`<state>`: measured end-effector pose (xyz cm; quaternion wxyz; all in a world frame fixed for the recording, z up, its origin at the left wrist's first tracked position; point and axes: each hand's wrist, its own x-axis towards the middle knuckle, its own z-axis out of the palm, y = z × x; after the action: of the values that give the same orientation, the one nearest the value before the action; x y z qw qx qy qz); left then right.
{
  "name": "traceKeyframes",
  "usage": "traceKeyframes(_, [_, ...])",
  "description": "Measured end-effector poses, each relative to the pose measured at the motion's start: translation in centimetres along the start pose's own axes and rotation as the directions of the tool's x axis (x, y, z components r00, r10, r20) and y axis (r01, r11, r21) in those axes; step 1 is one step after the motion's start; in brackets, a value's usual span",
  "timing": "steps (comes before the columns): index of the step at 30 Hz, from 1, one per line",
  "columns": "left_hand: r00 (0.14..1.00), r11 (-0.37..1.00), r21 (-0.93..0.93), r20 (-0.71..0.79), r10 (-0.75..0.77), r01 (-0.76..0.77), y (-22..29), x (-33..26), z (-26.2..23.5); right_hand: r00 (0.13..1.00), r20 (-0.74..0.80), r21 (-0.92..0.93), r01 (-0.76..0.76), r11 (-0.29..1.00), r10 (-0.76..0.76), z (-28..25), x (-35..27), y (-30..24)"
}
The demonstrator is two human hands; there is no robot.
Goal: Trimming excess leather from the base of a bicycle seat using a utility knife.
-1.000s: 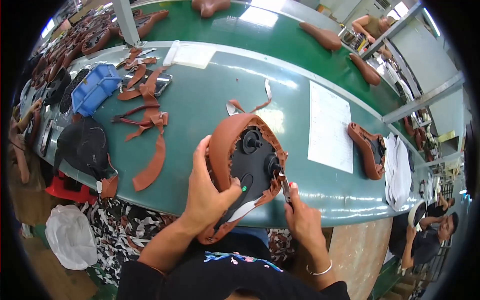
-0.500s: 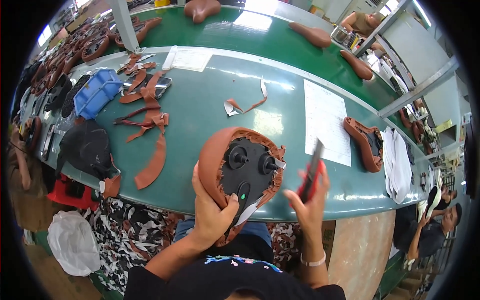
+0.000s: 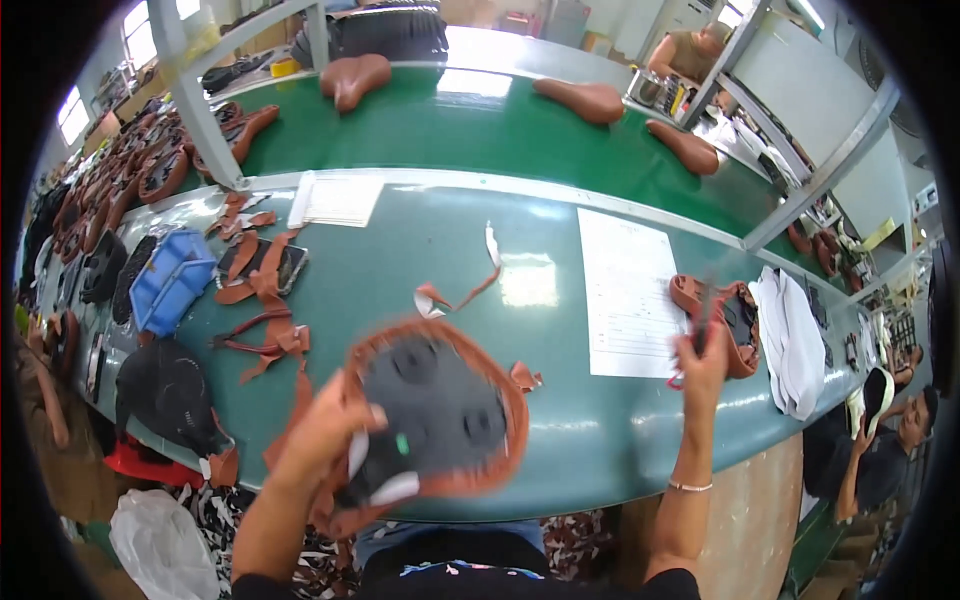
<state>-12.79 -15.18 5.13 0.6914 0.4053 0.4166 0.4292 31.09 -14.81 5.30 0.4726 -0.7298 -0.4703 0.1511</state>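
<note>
My left hand (image 3: 325, 420) grips a brown bicycle saddle (image 3: 515, 400) by its narrow end, above the near edge of the bench. Its black underside faces up, with two round fittings and a green dot, and motion blurs it. My right hand (image 3: 703, 365) is closed around a red-handled bladed tool (image 3: 704, 320), whose blade is too smeared to tell its exact kind. That hand is in front of a second brown saddle (image 3: 740, 325), lying underside up on the right of the bench. A small brown scrap (image 3: 525, 377) lies beside the held saddle.
On the left of the green bench (image 3: 560, 450) are red-handled pliers (image 3: 262, 345), brown offcuts, a blue bin (image 3: 172, 280) and a black saddle-shaped piece (image 3: 165, 395). A paper sheet (image 3: 630, 300) and white strips (image 3: 788, 345) lie right. Metal posts and more saddles stand beyond; co-workers sit at the right.
The held saddle has swung left and lower, tilting over. My right hand with the tool has moved right, away from it. A brown scrap now shows on the bench near the saddle.
</note>
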Motion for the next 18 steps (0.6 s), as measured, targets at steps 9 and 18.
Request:
traceKeyframes(9, [0.789, 0.353, 0.905, -0.032, 0.614, -0.238, -3.0, 18.5, -0.8, 0.858, -0.452, -0.356, 0.075, 0.931, -0.242, -7.3, 5.9, 5.6])
traceKeyframes(18, [0.208, 0.830, 0.202, 0.972, -0.105, -0.521, -8.2, 7.7, 15.6, 0.896, 0.009, 0.148, -0.440, 0.886, 0.444, -13.1, 9.6, 14.5])
